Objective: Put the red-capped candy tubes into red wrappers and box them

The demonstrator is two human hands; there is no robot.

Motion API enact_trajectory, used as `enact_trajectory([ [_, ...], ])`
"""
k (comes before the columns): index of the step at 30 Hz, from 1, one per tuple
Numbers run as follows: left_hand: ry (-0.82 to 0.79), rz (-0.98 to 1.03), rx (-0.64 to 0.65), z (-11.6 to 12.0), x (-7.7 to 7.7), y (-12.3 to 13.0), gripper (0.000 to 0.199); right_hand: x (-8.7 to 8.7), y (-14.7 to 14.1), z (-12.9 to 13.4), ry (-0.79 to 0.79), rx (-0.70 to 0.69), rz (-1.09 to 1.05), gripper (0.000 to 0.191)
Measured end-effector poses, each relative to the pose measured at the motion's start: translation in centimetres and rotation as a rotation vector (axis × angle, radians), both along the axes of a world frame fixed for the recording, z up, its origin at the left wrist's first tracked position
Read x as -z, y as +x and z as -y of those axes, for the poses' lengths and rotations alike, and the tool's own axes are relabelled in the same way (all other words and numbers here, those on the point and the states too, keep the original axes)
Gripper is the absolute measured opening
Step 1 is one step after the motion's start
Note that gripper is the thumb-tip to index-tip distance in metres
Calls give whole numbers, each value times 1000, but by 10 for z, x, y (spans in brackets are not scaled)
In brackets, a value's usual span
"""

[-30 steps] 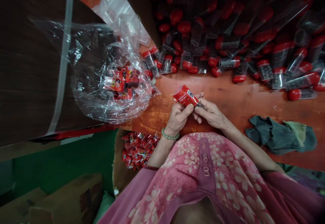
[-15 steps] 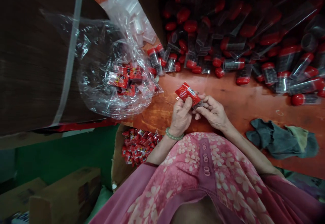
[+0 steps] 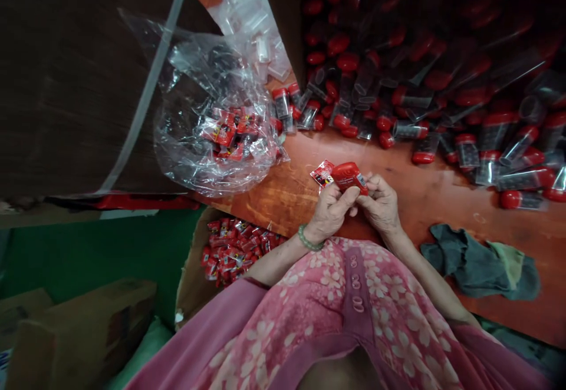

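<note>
Red packet (image 3: pixel 347 175), one: centre of the frame, above the surface (image 3: pixel 420 201), pinched between my two hands, pale print and a label facing up. My left hand (image 3: pixel 331 207) grips its lower left part, my right hand (image 3: pixel 380 201) its lower right end; fingers of both closed narrow.

Second packet (image 3: pixel 322 173), one: just beyond my left fingers; whether held or lying loose, I cannot tell.

Clear bag (image 3: pixel 186 148), one: left of centre, mouth crumpled, containing a small cluster of red packs (image 3: pixel 230 128).

Carton (image 3: pixel 190 266), one: lower left of centre, below the surface edge, open, holding a heap of shiny red sachets (image 3: pixel 239 248).

Tubes (image 3: pixel 411 129), many: upper right, see-through, red-capped, lying in a jumbled pile; contents too dark to tell.

Clear pieces (image 3: pixel 264 48), several: upper left of centre, behind the bag.

Cloth (image 3: pixel 473 260), one: right, crumpled on the surface.
</note>
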State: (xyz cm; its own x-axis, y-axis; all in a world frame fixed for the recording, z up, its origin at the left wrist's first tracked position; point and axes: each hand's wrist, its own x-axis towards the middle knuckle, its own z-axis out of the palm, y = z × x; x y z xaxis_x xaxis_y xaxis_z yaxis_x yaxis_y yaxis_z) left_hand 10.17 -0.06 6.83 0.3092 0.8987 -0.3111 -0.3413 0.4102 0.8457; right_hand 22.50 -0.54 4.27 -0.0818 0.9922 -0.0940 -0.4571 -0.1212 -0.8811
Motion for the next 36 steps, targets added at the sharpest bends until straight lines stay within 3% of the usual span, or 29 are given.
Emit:
enact_trajectory([
  [4,25,10,-5,1,4,-2,53,3,1,1,-60,-23,26,53],
  [8,104,-135,-57,8,-7,-31,48,-3,-3,1,-97,-218,138,43],
  [10,172,-361,-122,21,-20,-61,36,-10,-2,4,-63,-278,288,35],
  [14,257,-1045,-380,63,-41,-148,19,-33,24,22,83,-197,681,19],
  [15,239,-1262,-349,75,-44,-172,22,-40,36,30,121,-181,783,19],
  [16,219,-1464,-230,87,-46,-196,30,-48,50,39,155,-172,898,20],
  [17,279,-1637,-228,98,-47,-217,31,-56,65,51,185,-146,1022,21],
  [19,364,-1758,-107,114,-49,-248,31,-71,95,76,197,-81,1277,27],
  [21,378,-1760,-8,117,-51,-254,44,-82,122,101,110,-51,1531,33],
  [23,393,-1731,16,103,-50,-231,58,-85,142,124,-7,-56,1745,43],
  [25,552,-1569,-9,75,-45,-182,61,-78,153,141,-99,-84,1907,52],
  [28,780,-977,303,33,-28,-75,57,-55,157,155,-158,-127,2032,55],
  [30,958,-801,568,20,-16,1,57,-37,156,159,-173,-102,2059,51],
  [33,1223,-833,847,24,1,92,68,-18,158,158,-138,-47,2052,42],
  [34,1302,-889,892,30,6,112,71,-14,159,158,-106,-17,2033,39],
  [36,1434,-949,944,40,17,138,59,-7,164,158,-26,63,1982,35],
])
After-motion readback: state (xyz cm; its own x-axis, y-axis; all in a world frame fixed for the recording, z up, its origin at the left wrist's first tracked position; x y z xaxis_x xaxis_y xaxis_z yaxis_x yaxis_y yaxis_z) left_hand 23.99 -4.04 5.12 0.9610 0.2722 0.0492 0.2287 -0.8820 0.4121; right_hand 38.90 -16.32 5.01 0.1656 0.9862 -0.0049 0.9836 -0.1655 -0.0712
